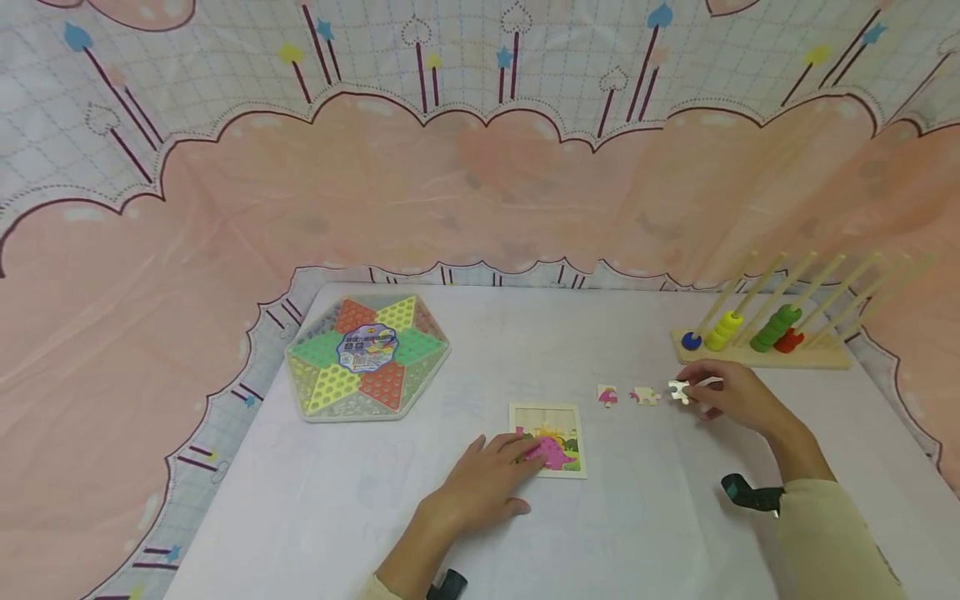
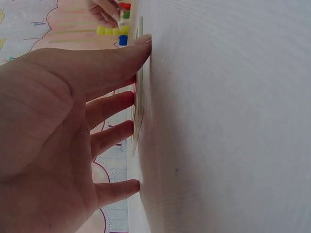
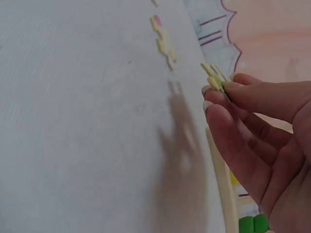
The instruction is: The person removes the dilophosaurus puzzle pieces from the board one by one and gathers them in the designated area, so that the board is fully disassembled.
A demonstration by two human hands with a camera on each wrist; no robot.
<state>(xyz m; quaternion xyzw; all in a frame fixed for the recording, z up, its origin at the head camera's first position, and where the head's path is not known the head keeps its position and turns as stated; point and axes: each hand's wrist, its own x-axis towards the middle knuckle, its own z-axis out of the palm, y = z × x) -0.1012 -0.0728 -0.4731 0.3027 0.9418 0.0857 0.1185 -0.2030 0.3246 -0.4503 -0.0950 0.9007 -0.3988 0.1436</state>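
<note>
My right hand (image 1: 731, 396) pinches a small jigsaw piece (image 1: 678, 392) between thumb and fingers. In the right wrist view that piece (image 3: 216, 80) is held above the table, its shadow falling on the white surface. To its left lie two loose jigsaw pieces, one with a pink shape (image 1: 607, 396) and one mostly cream (image 1: 645, 396). With fingers spread, my left hand (image 1: 487, 483) rests on the left side of a small framed puzzle (image 1: 549, 408) showing a pink dinosaur. In the left wrist view, fingertips touch the puzzle's edge (image 2: 139, 97) and the table.
A wooden bead counter (image 1: 765, 357) with blue, yellow, green and red beads stands at the back right. At the back left lies a hexagonal board (image 1: 367, 358) of colored triangles under a clear cover. A patterned cloth (image 1: 480, 183) hangs behind the white table (image 1: 600, 542).
</note>
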